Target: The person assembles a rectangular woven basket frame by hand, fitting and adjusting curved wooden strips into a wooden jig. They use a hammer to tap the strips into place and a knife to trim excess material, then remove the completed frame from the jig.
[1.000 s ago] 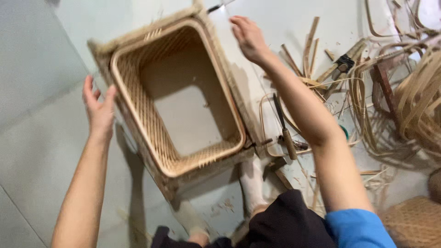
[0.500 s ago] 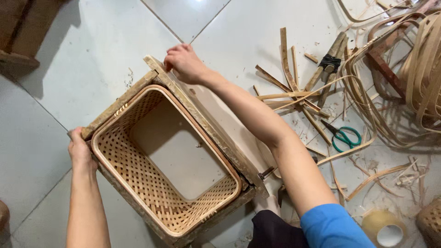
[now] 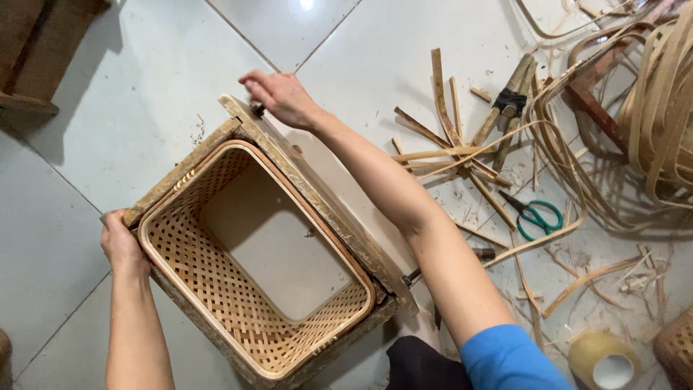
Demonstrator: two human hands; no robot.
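Hands (image 3: 123,245) (image 3: 283,95) gripping wooden frame (image 3: 325,209) around empty woven basket (image 3: 216,282).

The pale tiled floor (image 3: 130,94) carried a woven basket (image 3: 253,289) in its wooden frame, with bamboo strips (image 3: 447,144) and green-handled scissors (image 3: 534,215) at three o'clock.

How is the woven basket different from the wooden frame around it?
The woven basket is pale, with thin crossed strips and a smooth rounded rim; the wooden frame is darker, rough, made of straight bars. The basket sits inside, the frame outside. The left hand and right hand touch the frame. Both are rectangular.
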